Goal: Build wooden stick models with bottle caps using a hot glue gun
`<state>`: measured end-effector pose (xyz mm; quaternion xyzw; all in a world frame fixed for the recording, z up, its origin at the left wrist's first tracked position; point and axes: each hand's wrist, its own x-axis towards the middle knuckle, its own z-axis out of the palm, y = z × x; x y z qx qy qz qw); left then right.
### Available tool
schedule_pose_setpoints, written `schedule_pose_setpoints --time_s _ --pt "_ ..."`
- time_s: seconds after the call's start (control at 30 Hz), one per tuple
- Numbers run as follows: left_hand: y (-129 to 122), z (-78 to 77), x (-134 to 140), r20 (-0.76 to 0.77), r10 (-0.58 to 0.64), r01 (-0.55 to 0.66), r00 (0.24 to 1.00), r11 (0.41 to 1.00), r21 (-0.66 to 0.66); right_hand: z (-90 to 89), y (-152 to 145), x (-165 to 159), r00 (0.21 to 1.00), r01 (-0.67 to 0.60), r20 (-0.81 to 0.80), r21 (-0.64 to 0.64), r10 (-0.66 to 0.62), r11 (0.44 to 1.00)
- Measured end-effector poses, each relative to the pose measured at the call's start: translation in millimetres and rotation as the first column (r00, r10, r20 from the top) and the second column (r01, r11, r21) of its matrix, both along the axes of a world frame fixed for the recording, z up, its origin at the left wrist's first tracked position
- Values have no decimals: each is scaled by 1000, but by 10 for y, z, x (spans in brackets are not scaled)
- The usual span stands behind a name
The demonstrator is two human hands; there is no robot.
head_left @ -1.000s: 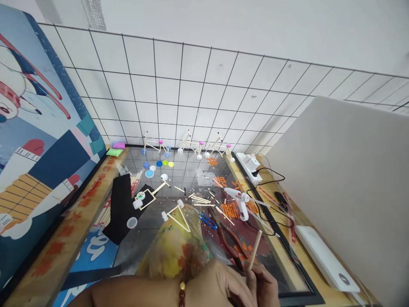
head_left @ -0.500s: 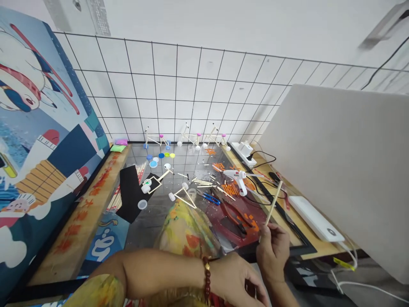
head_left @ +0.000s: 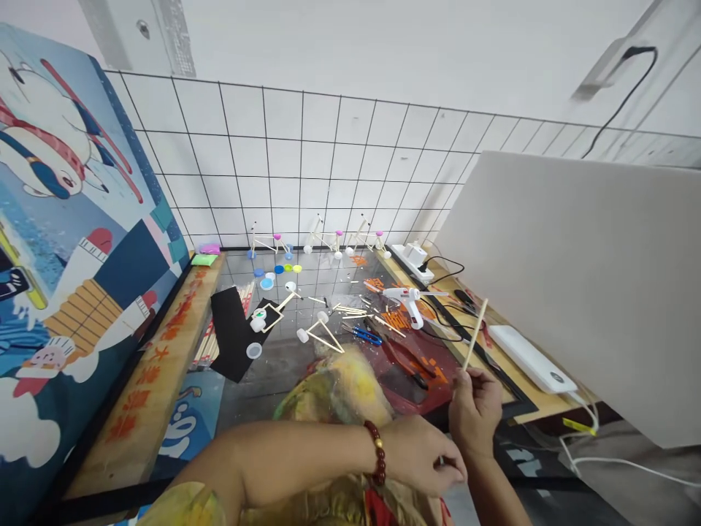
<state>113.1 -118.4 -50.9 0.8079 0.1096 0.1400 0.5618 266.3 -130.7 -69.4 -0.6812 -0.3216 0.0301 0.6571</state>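
Observation:
My right hand [head_left: 476, 409] pinches a thin wooden stick [head_left: 475, 334], which points up and slightly right above the table's right edge. My left hand [head_left: 427, 454] crosses in front of me close to my right wrist. Its fingers are curled together, and whatever they may hold is hidden. A beaded bracelet [head_left: 377, 454] circles the left wrist. On the table lie a triangular stick frame with white wheels [head_left: 327, 337] and another stick frame [head_left: 280, 313] partly over black card. Blue snips [head_left: 366, 335] and red-handled pliers [head_left: 404, 359] lie right of them.
A white glue gun [head_left: 408, 301] rests at right, near a power strip [head_left: 410, 261] and cables. Several assembled stick models [head_left: 323, 237] stand along the back. Bottle caps [head_left: 267, 283] and cut sticks [head_left: 353, 311] lie about. A grey panel [head_left: 575, 277] rises at right.
My left hand has moved slightly right and up, nearer the right wrist, and its fingers have closed more. The right hand keeps hold of the stick. The camera view has shifted slightly.

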Motion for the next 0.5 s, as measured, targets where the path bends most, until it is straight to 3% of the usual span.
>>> schedule_pose_setpoints --time_s 0.1,0.27,0.4,0.5 --pt "21 -1 -14 -83 -4 6 997 1000 19 -5 9 6 1000 9 5 34 -9 999" --pt "68 42 -66 -82 -53 49 995 997 -54 32 24 -17 1000 7 0 34 -7 999" --pt "76 74 -62 -102 -36 35 994 999 -5 53 16 -36 1000 -19 -13 31 19 999" --pt "84 79 -49 -30 -3 5 1000 998 67 44 -1 -35 999 -26 -28 36 27 999"
